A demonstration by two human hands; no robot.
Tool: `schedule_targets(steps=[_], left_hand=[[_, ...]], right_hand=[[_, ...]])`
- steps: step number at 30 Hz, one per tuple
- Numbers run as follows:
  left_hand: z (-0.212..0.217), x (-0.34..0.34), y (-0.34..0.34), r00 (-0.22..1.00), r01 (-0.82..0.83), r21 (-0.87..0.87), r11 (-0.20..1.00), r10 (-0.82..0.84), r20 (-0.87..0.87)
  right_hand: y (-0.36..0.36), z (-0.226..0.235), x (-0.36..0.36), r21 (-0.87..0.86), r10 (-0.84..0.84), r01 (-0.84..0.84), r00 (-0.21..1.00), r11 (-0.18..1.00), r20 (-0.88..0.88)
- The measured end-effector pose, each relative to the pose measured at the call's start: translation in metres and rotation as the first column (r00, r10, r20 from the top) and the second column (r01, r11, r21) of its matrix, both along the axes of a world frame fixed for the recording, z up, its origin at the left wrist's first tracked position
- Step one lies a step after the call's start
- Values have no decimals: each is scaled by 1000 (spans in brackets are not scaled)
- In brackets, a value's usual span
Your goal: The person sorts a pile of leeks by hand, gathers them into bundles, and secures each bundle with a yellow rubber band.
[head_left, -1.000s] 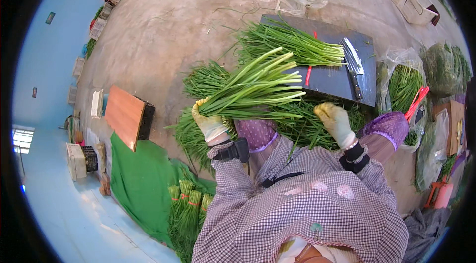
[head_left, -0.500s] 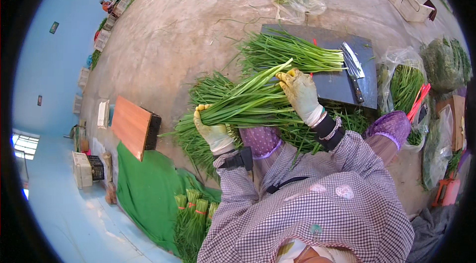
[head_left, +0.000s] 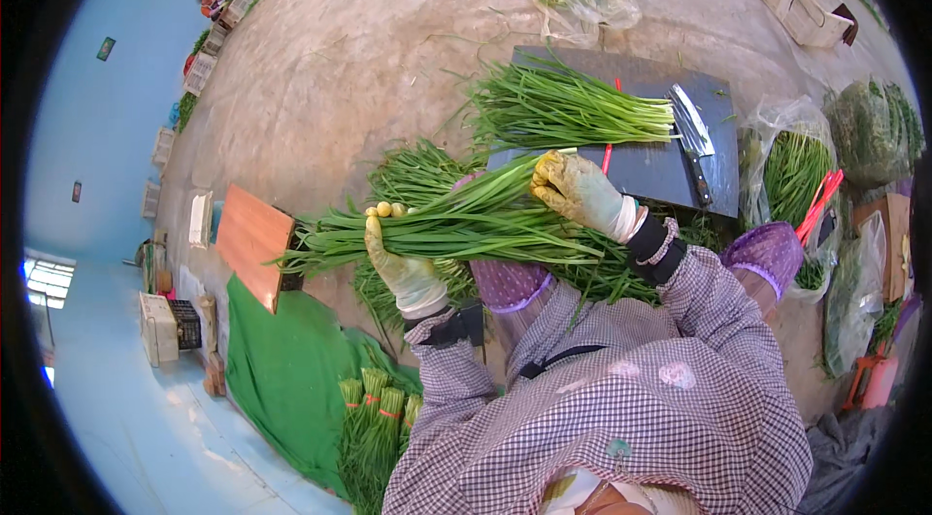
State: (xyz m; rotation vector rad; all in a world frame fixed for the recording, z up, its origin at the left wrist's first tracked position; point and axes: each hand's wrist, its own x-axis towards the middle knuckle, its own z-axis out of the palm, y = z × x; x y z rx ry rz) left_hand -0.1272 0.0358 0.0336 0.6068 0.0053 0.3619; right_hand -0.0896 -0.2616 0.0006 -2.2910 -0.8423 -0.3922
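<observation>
A loose bunch of garlic chives [head_left: 466, 224] stretches across my lap, its leafy end to the left and its pale stems to the right. My left hand [head_left: 403, 263], in a stained whitish glove, is closed around the leafy part. With its fingers pinched on the stem end, my gloved right hand [head_left: 581, 193] holds the same bunch. Just beyond lies a dark board [head_left: 641, 166] bearing a pile of trimmed chives [head_left: 573, 107], a knife [head_left: 694, 146] with a black handle, and a red strip [head_left: 608, 159] partly under the pile. More loose chives [head_left: 417, 170] lie beneath and behind the bunch.
Tied chive bundles [head_left: 379, 408] stand by a green cloth [head_left: 282, 369] at lower left, near a brown board [head_left: 252, 243]. On the right are bagged chives [head_left: 798, 170] with red strips [head_left: 821, 209] on top. Plastic crates [head_left: 801, 0] and a clear bag [head_left: 582, 0] lie farther off.
The bunch has swung lower and lies more level, its leafy end reaching farther left. My right hand has shifted slightly down and left, and my left hand slightly left.
</observation>
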Motion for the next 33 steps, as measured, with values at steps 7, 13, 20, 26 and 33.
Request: schedule_targets(steps=[7, 13, 20, 26, 33], left_hand=[[-14, -2, 9, 996, -45, -42, 998, 42, -74], [-22, 1, 13, 996, -45, -38, 998, 42, -84], [-5, -4, 7, 997, 73, -91, 993, -70, 31], [1, -4, 2, 993, 90, -46, 995, -86, 79], [-19, -4, 13, 999, 26, -68, 997, -24, 27]], right_hand=[[-3, 0, -20, 210, 33, 14, 975, 978, -219], [-5, -10, -23, -97, 46, -35, 993, 995, 107], [20, 3, -22, -101, -39, 49, 994, 994, 100], [29, 36, -17, 796, 567, 193, 608, 573, -556], [-40, 100, -73, 963, 768, 207, 585, 171, -262]])
